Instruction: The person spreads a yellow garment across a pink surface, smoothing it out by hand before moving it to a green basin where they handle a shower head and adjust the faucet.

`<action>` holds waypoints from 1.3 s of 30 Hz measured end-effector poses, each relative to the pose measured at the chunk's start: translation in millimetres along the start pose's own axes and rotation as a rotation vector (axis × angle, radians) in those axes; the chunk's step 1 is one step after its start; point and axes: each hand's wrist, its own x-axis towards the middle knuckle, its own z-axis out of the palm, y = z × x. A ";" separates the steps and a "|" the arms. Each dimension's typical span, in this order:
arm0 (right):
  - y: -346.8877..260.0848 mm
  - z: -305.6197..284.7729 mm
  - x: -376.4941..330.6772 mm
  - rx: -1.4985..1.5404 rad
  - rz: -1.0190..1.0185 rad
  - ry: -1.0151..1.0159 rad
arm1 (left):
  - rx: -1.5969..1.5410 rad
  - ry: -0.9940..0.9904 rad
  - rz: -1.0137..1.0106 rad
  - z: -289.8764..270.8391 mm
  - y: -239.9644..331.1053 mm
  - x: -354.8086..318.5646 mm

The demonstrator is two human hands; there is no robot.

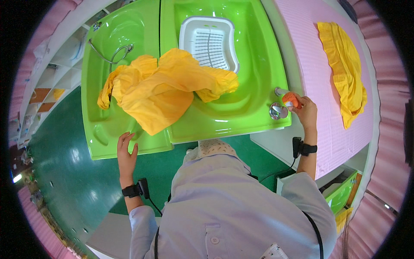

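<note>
My right hand (pixel 306 113) pinches a small rounded orange object with dark dots and a pale part below (pixel 292 100); its exact kind is unclear. It is beside the chrome faucet (pixel 278 111) at the right corner of a green basin (pixel 254 95). My left hand (pixel 126 154) is by the front edge of the left green basin (pixel 148 146), fingers apart and holding nothing. A crumpled yellow cloth (pixel 159 93) drapes across the divide between both basins, and its right end lies near a white slatted bath rack (pixel 210 41).
A grey shower hose (pixel 114 58) curls inside the left basin. To the right, a second yellow cloth (pixel 345 69) lies on a pink padded surface (pixel 310 64). White shelves (pixel 67 64) stand at far left. An open green-fronted drawer (pixel 345 194) is below the pink surface.
</note>
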 end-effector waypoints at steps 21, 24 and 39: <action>4.3 12.7 -29.5 0.166 -0.088 0.156 | 0.033 0.057 -0.041 -29.0 -17.8 -35.6; 5.9 13.3 -35.0 0.157 -0.095 0.139 | 0.038 0.043 -0.013 -26.1 -19.8 -34.4; -8.6 9.3 -48.3 0.041 -0.093 0.140 | -0.005 0.036 -0.054 -20.8 -20.4 -33.8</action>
